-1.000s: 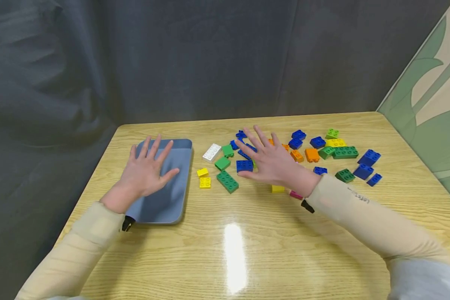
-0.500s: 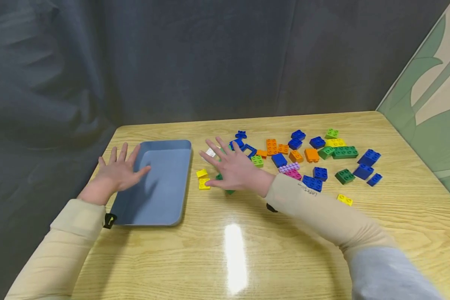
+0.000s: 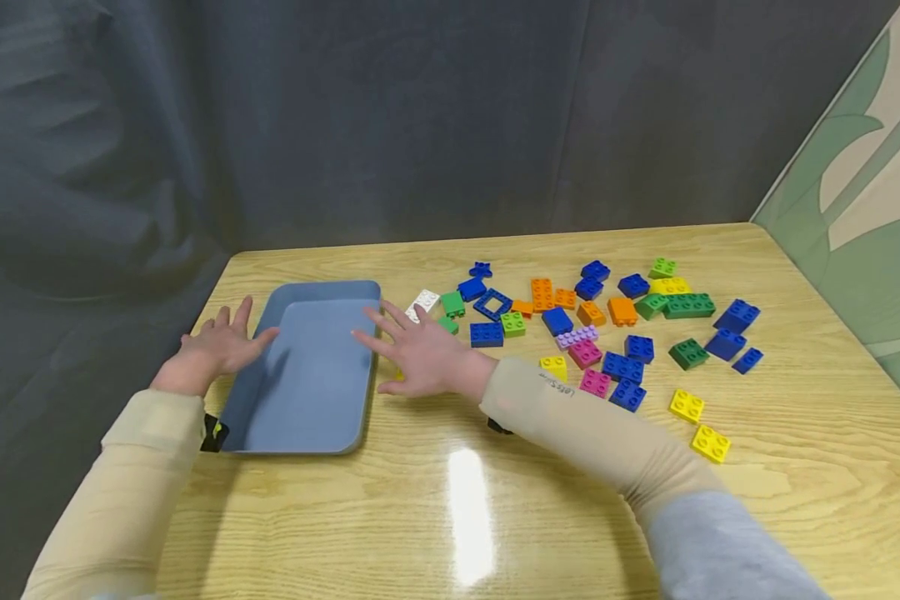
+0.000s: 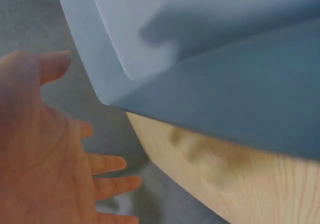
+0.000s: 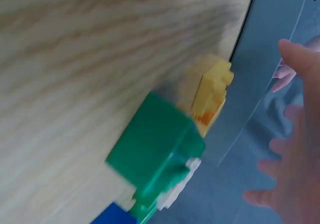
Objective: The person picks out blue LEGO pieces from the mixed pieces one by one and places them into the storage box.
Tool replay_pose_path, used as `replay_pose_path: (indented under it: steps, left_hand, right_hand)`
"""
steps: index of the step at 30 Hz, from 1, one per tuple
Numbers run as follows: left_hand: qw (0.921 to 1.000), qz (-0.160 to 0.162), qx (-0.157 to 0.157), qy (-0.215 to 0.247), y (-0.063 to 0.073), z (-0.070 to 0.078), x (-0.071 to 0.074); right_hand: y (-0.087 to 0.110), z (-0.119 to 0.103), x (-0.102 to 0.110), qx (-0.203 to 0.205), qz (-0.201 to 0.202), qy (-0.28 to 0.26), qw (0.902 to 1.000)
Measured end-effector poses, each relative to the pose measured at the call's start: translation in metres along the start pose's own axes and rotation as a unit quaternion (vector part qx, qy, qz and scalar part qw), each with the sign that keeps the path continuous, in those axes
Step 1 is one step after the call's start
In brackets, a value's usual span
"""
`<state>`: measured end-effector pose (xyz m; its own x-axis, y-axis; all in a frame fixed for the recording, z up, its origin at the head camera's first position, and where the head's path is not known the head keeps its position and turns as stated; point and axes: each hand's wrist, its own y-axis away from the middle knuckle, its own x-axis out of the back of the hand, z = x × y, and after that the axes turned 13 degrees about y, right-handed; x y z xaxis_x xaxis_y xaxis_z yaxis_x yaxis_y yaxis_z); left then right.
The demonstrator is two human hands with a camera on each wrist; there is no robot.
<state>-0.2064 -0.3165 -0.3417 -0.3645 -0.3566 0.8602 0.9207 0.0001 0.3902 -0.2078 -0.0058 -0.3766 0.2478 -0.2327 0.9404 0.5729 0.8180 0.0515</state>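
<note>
Wooden table [image 3: 495, 500]: both hands are now shifted leftward, fingers spread, nothing grasped. Left hand [image 3: 213, 346] is held beside the tray [image 3: 307, 392]; right hand [image 3: 420, 354] reaches its right rim, bricks [image 3: 607, 333] uncovered behind.

I see a wooden table [image 3: 495, 500]: blue tray [image 3: 307, 392] at its left, loose toy bricks [image 3: 592, 325] scattered right of it, two yellow bricks [image 3: 699, 423] nearest me.

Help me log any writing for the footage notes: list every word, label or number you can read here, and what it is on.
Right sleeve: a short line of dark print near the wrist, too small and blurred to read.
No other writing shows on the bricks, the tray or the table.
</note>
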Motion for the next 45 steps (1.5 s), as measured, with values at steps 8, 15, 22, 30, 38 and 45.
replay_pose_path:
  steps: [8, 15, 22, 30, 38, 45]
  left_hand:
    - [0.998, -0.047, 0.021, 0.036, -0.008, -0.002, 0.0]
    - [0.9962, -0.067, -0.029, 0.047, -0.023, -0.007, -0.007]
    - [0.9953, -0.069, -0.057, 0.036, -0.029, -0.01, -0.009]
    - [0.9921, -0.073, -0.065, 0.078, -0.034, -0.01, -0.011]
    - [0.9905, -0.091, -0.07, 0.075, -0.035, 0.001, -0.013]
    - [0.986, -0.114, -0.072, 0.098, -0.031, 0.012, -0.016]
  right_hand:
    - [-0.008, -0.02, 0.004, 0.078, 0.01, 0.011, 0.9968]
    - [-0.015, -0.03, 0.004, 0.096, -0.018, 0.018, 0.995]
    - [-0.018, -0.033, 0.001, 0.099, -0.021, 0.063, 0.9929]
    - [-0.014, -0.026, -0.001, 0.092, -0.025, 0.053, 0.9941]
    - [-0.006, -0.019, -0.002, 0.086, -0.031, 0.038, 0.9951]
    - [0.001, -0.013, -0.003, 0.085, -0.035, 0.038, 0.995]
